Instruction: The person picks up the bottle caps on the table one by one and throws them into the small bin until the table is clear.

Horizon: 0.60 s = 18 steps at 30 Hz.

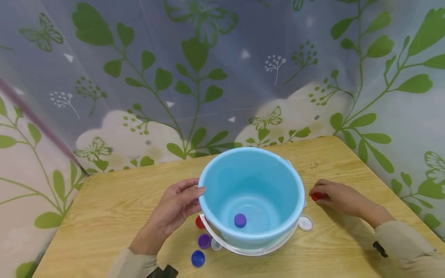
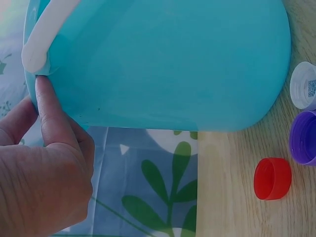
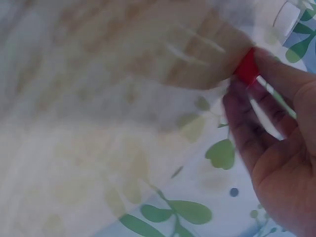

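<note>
A light blue bucket (image 1: 250, 170) stands on the table, its white handle (image 1: 251, 252) hanging down at the near side. My left hand (image 1: 172, 210) pinches the bucket's left rim between thumb and fingers, close below the handle's pivot (image 2: 34, 58) in the left wrist view. Inside, on the bucket's floor, lies a purple bottle cap (image 1: 240, 220). To the right of the bucket, my right hand (image 1: 342, 199) holds a red bottle cap (image 1: 316, 196) between thumb and fingertips, low over the table. The right wrist view shows this red cap (image 3: 247, 68) too, somewhat blurred.
Left of the bucket's base lie a red cap (image 2: 272, 178), a purple cap (image 1: 204, 241), a white cap (image 1: 216, 244) and a blue cap (image 1: 198, 258). Another white cap (image 1: 305, 223) lies by its right side. Patterned cloth (image 1: 222, 77) hangs behind the wooden table (image 1: 114, 208).
</note>
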Each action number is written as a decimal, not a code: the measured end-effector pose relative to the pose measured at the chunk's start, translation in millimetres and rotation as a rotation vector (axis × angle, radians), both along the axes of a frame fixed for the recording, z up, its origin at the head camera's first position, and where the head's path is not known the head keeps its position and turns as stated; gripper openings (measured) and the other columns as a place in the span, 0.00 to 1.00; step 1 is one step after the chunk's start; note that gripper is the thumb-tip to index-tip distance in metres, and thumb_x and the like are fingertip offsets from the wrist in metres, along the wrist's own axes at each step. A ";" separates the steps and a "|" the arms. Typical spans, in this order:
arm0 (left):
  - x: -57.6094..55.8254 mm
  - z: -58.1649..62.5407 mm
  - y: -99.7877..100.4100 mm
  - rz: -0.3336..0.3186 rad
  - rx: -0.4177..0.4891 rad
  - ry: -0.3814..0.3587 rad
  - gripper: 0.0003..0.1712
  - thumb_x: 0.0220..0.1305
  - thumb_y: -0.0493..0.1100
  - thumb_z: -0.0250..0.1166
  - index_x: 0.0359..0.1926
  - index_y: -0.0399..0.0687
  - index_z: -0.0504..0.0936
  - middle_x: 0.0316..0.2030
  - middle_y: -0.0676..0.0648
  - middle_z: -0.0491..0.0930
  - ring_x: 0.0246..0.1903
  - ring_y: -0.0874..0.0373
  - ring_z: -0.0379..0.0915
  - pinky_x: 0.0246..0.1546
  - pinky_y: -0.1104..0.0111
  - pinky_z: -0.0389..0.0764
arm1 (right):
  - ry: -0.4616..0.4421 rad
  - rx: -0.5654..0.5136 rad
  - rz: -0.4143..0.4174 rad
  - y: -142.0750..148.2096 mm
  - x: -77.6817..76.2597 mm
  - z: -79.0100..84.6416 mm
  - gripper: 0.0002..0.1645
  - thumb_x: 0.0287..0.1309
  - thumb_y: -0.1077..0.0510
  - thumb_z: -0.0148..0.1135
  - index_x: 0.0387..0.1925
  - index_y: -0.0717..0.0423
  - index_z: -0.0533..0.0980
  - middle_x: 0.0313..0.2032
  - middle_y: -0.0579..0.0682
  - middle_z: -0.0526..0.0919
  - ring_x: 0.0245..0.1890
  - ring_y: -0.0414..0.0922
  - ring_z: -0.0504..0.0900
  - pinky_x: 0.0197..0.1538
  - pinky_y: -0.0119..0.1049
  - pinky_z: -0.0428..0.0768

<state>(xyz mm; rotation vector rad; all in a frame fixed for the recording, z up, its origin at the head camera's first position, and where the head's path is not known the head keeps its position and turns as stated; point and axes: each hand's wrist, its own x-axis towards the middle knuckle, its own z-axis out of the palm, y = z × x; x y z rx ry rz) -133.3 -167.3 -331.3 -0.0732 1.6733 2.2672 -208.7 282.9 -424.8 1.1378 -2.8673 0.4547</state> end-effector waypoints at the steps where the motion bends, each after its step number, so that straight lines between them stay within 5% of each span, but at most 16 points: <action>1: 0.0 0.1 -0.2 0.003 -0.002 -0.001 0.25 0.62 0.34 0.64 0.57 0.29 0.68 0.38 0.41 0.79 0.32 0.54 0.81 0.38 0.65 0.83 | 0.003 0.017 -0.017 -0.8 1.1 2.7 0.12 0.52 0.63 0.70 0.40 0.52 0.81 0.38 0.43 0.76 0.35 0.40 0.77 0.35 0.36 0.81; 10: -1.3 -1.3 -0.6 0.010 -0.005 -0.008 0.24 0.63 0.34 0.64 0.57 0.31 0.68 0.38 0.42 0.79 0.32 0.55 0.80 0.38 0.65 0.83 | 0.161 -0.026 -0.075 -8.5 6.7 44.9 0.19 0.48 0.65 0.72 0.44 0.61 0.79 0.39 0.50 0.78 0.33 0.44 0.80 0.31 0.36 0.82; 18: -1.5 -1.8 -1.3 0.003 0.018 -0.012 0.22 0.62 0.34 0.64 0.55 0.31 0.70 0.37 0.41 0.79 0.31 0.54 0.81 0.37 0.65 0.83 | 0.208 -0.096 -0.137 -24.8 11.6 83.8 0.19 0.53 0.62 0.69 0.47 0.64 0.79 0.41 0.55 0.79 0.34 0.46 0.80 0.32 0.40 0.82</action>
